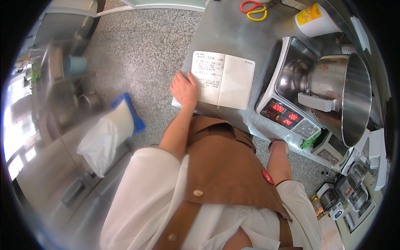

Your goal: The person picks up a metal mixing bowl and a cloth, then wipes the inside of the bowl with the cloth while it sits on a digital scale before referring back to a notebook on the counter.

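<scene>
My left hand lies palm down on the left edge of an open notebook, its thumb apart from the fingers and holding nothing. Handwriting fills much of the left page; the right page is ruled. The notebook lies near the edge of a stainless steel table. My right arm hangs to the table's front edge, where little of my right hand shows, so its fingers cannot be made out. Beyond that edge is a digital scale with lit red digits. A deep steel bowl with a grey handle stands on its pan.
Red-and-yellow-handled scissors and a white tub with a yellow label are at the table's far end. A green cloth and a second, smaller scale sit near the front edge. A white plastic bag lies to the left, beside steel cabinets.
</scene>
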The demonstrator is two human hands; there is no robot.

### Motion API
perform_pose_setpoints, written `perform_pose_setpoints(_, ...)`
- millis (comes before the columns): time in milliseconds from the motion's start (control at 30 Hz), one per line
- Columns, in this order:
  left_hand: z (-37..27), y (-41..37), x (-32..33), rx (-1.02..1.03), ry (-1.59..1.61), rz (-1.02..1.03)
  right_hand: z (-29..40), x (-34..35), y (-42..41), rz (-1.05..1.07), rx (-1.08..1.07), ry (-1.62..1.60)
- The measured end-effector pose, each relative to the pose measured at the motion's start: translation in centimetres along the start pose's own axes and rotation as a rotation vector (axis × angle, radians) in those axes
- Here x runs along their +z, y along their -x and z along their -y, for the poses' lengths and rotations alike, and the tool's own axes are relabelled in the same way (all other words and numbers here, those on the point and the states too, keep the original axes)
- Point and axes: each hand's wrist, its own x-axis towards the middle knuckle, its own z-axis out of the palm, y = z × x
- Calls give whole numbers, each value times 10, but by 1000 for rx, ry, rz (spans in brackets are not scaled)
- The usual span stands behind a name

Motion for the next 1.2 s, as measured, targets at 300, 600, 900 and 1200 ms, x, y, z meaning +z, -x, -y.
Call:
perform_pose_setpoints(300,-1,0,-3,-12,4,1,13,21,-65,-96,85,238)
perform_pose_setpoints(600,-1,0,-5,-41,17,63,-2,0,8,0,8,-14)
perform_pose_setpoints(900,-4,-1,-9,-52,42,87,-8,-11,30,59,-23,-141)
perform_pose_setpoints(1200,-5,-1,-9,-64,42,92,-10,-17,49,112,-38,-224)
